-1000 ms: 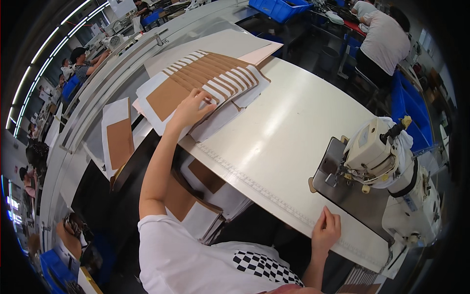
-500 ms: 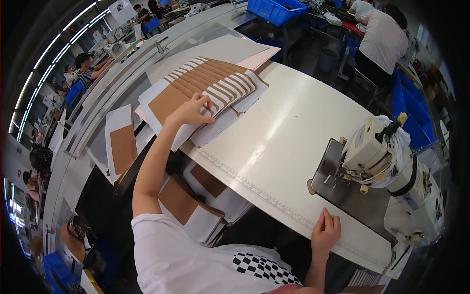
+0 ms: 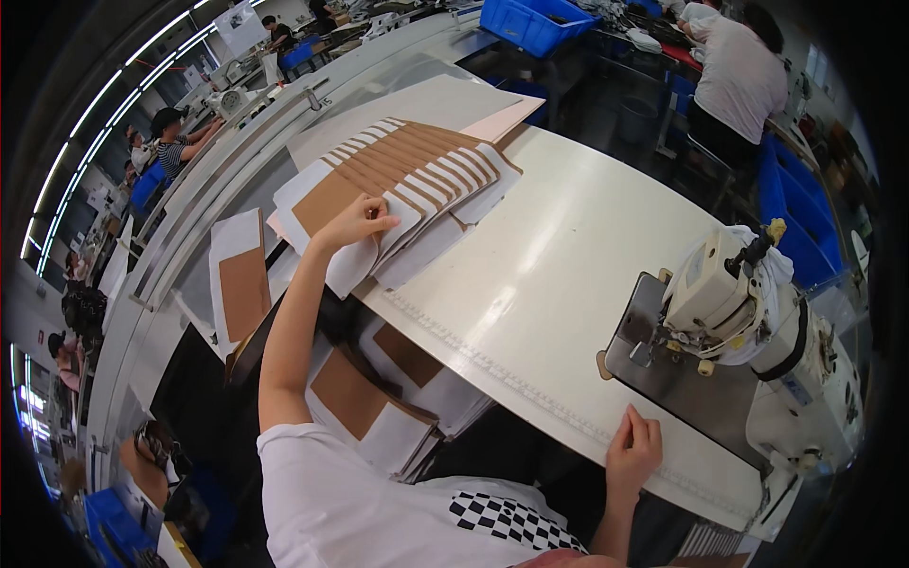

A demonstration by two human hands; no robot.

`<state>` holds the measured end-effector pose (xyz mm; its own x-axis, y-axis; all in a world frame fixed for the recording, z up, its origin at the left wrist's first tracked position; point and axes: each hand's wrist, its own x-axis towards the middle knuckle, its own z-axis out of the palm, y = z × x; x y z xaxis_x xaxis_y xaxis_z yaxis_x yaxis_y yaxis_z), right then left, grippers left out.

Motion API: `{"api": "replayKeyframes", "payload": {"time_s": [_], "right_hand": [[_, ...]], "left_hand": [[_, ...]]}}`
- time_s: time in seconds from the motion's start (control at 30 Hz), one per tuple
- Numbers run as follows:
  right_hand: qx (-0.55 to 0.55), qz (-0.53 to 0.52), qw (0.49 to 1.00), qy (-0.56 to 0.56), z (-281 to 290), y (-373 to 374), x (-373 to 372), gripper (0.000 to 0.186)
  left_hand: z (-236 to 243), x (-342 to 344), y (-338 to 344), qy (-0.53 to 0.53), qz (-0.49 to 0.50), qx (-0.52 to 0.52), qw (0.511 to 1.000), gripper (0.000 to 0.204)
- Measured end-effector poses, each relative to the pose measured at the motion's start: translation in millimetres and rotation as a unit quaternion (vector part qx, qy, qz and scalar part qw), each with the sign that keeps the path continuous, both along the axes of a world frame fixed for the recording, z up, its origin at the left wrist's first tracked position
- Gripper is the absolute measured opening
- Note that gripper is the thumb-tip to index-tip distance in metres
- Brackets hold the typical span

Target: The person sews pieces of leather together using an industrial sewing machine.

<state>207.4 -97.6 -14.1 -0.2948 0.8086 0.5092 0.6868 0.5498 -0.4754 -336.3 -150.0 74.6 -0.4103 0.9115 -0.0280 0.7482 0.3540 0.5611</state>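
Observation:
A fanned row of brown-and-white flat pieces [image 3: 396, 157] lies overlapped at the far left of the white sewing table [image 3: 530, 275]. My left hand [image 3: 360, 221] is on the nearest piece of the row. Its thumb meets the curled fingers, and whatever may be between them is hidden. At the table's near edge, by the printed ruler strip [image 3: 502, 372], rests my right hand [image 3: 634, 451]. Its fingers are loosely stretched and it holds nothing. To its upper right stands a white sewing machine [image 3: 724, 293] with a dark metal bed plate [image 3: 632, 331].
More brown-and-white pieces [image 3: 365, 402] are stacked below the table edge, near my lap. Another pile [image 3: 242, 289] lies left of my left forearm. Behind the row are pale sheets [image 3: 417, 102]. Blue bins [image 3: 535, 21] stand at the back. A person [image 3: 739, 76] sits far right.
My left hand has drawn back slightly to the left, and its spread thumb and fingers have closed together. My right hand stays nearly where it was.

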Motion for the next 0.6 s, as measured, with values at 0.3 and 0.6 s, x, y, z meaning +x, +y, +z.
{"api": "replayKeyframes", "payload": {"time_s": [0.3, 0.6], "right_hand": [[-0.054, 0.031, 0.996, 0.057, 2, -2, -3, 0.017], [-0.15, 0.033, 0.984, 0.09, 30, 3, -11, 0.016]], "left_hand": [[81, -214, -130, 0.204, 0.443, 0.286, 0.825, 0.053], [155, 115, 12, 0.097, -0.029, 0.26, 0.96, 0.024]]}}
